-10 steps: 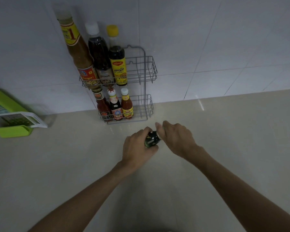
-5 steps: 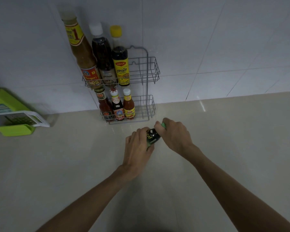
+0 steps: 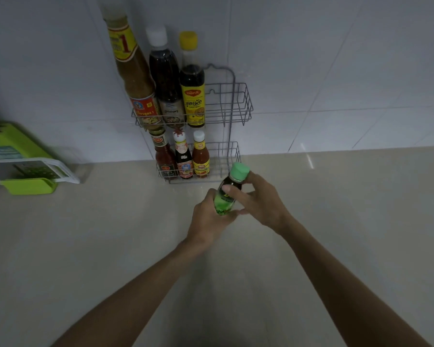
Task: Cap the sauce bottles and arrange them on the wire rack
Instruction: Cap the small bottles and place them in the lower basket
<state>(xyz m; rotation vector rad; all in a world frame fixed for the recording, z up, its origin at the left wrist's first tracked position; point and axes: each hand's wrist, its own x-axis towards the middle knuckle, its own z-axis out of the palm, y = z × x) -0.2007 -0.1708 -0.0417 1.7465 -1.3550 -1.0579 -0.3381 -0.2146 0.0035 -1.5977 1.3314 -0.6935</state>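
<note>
Head view: a small dark bottle (image 3: 226,197) with a green cap (image 3: 239,172) sits between both hands, at five o'clock from the wire rack (image 3: 232,113); left hand (image 3: 208,222) clasps its base, right hand (image 3: 257,202) pinches the neck; probably light, smooth, slippery; best gripped mid-body.

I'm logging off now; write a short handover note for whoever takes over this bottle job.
Left hand grips the green-capped bottle by its body; right hand holds it near the neck. It is above the counter, just in front of the rack.
Done: cap is on; three bottles fill the left of each shelf.
Left: place this bottle in a free right-side space.
</note>
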